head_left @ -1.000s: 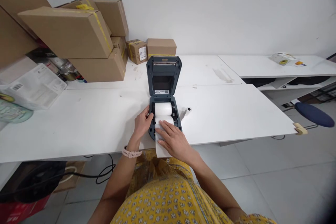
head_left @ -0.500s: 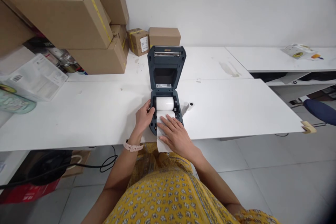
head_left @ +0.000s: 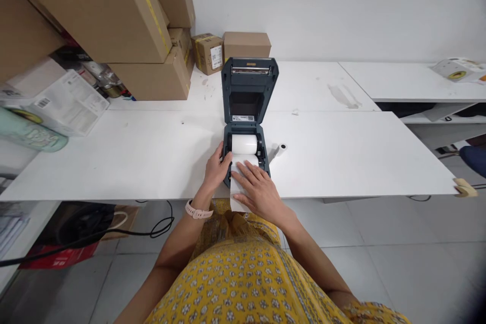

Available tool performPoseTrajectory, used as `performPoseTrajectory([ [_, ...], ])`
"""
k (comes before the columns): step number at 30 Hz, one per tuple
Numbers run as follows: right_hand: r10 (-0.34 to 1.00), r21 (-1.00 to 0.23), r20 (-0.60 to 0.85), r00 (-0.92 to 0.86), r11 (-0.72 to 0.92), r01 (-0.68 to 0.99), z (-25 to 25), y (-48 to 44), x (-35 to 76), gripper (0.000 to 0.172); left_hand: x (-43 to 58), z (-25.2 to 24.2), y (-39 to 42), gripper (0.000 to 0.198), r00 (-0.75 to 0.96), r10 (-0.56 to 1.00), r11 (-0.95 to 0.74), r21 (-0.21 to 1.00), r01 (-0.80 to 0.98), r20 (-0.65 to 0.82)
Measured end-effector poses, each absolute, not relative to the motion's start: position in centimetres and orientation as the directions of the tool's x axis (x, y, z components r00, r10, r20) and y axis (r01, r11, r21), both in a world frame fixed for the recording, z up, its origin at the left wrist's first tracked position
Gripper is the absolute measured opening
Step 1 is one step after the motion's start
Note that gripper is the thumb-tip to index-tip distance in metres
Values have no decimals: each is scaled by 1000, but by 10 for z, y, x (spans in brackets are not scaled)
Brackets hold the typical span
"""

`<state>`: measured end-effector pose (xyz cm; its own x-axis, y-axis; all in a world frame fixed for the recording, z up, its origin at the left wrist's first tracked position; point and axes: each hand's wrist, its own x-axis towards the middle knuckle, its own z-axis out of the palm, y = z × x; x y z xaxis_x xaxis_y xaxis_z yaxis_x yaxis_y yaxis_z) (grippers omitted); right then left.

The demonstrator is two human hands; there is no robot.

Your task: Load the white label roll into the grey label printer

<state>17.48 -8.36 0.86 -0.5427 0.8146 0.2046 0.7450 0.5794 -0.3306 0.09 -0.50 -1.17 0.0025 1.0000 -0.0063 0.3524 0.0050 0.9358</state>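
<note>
A dark grey label printer (head_left: 248,92) stands on the white table with its lid raised. Inside it lies a roll of white paper (head_left: 244,144), and a strip from it runs over the printer's front and past the table edge. My right hand (head_left: 260,187) lies on that strip with its fingers spread. My left hand (head_left: 217,166), wearing a pink wristband, rests against the printer's left side, thumb apart on the rim and the other fingers partly hidden. Just right of the printer lies a small white roll (head_left: 281,150).
Stacked cardboard boxes (head_left: 102,20) fill the back left, with two smaller ones behind the printer. A green bottle (head_left: 41,134) and a white carton (head_left: 72,104) are at the far left. A black cable (head_left: 129,233) hangs below the table (head_left: 341,157).
The view has shifted, so the scene sits slightly further right and higher. Both hands keep about the same places on the printer and the paper strip.
</note>
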Motion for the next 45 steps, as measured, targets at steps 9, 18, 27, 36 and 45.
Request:
performPoseTrajectory([
  [9,844,-715,529,-90,500,488,81,-13,232,43,4,-12,-39,89,89,988,117,991,71,-123],
  [18,938,-913,347,-20,342,224,136,137,221,81,-3,-20,-60,97,82,986,131,982,137,-143],
  [27,834,-777,550,49,490,395,55,-29,204,31,-17,-3,-64,89,19,999,43,998,39,-44],
  [36,906,-808,420,51,348,474,8,-73,199,23,8,7,-44,81,-42,989,140,990,12,-140],
  [45,914,-783,405,5,344,519,-7,-70,202,39,8,4,-46,74,50,986,159,985,-61,-156],
])
